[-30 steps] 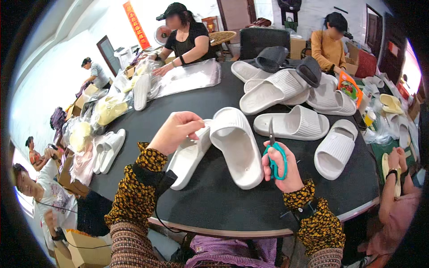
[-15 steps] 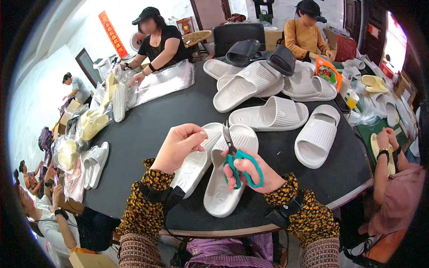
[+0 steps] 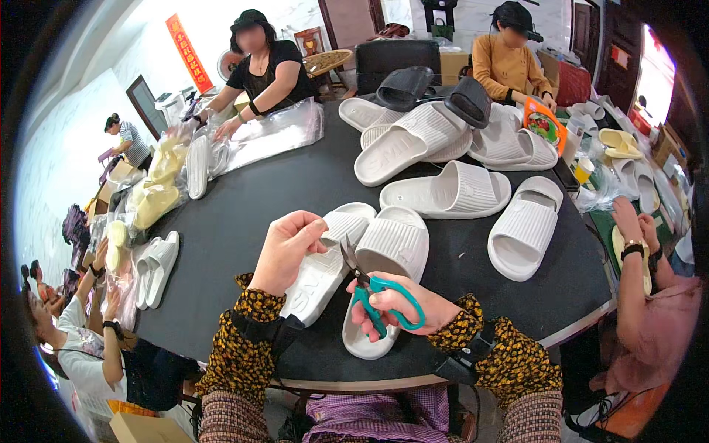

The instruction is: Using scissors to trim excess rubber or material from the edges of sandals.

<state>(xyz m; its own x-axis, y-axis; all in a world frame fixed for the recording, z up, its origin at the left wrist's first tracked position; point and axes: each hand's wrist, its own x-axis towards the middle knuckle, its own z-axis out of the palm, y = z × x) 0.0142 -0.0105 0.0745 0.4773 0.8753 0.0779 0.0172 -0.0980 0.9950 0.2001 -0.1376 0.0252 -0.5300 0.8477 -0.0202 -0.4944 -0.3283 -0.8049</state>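
Two white slippers are shown side by side near the front edge of the black desk (image 3: 244,221). The left slipper (image 3: 321,269) is touched at its upper edge by the left hand (image 3: 284,251), fingers curled over it. The right slipper (image 3: 384,273) lies partly under the right hand (image 3: 395,306), which is closed round teal-handled scissors (image 3: 373,292), blades pointing up and left between the two slippers. More white slippers (image 3: 450,192) lie farther back on the desk.
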